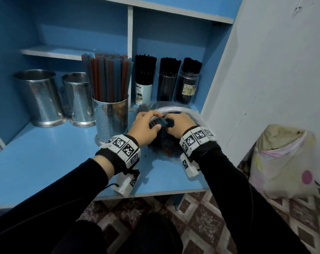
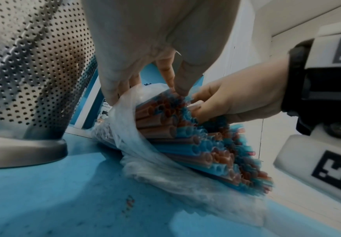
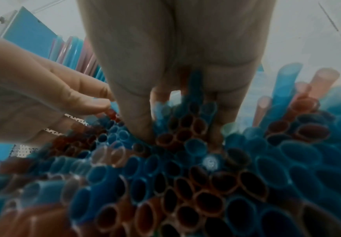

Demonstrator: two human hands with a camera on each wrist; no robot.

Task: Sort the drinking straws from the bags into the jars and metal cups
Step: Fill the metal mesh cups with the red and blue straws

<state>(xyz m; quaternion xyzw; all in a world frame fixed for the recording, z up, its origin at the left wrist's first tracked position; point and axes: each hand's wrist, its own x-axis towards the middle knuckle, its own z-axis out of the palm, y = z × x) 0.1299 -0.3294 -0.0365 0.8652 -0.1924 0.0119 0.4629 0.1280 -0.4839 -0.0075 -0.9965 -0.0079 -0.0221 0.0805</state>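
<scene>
Seen from above: a blue table [image 1: 45, 162] with shelving behind. Toward the back left corner, 2 perforated metal cups [image 1: 40, 98], nothing visible inside either. Just right of them, a third perforated cup [image 1: 111, 118] packed with upright blue and red-brown straws [image 1: 108, 77]. Along the back edge on the right, 3 jars [image 1: 167, 88] crammed with black straws [image 1: 169, 66] standing on end. Near the right edge, in front of the jars, a clear plastic bag [image 2: 145, 157] lying on its side, full of blue and red-brown straws [image 2: 206, 150]; long axes running roughly front to back, open ends facing the front edge. Left hand [image 1: 146, 125] at the top of the bundle, thumb and fingers [image 2: 181, 80] pinching a small bunch of straws. Right hand [image 1: 179, 125] opposite, fingers [image 3: 137, 115] pushed in among the straw ends and curled around some. Both hands close together, above the bag.
</scene>
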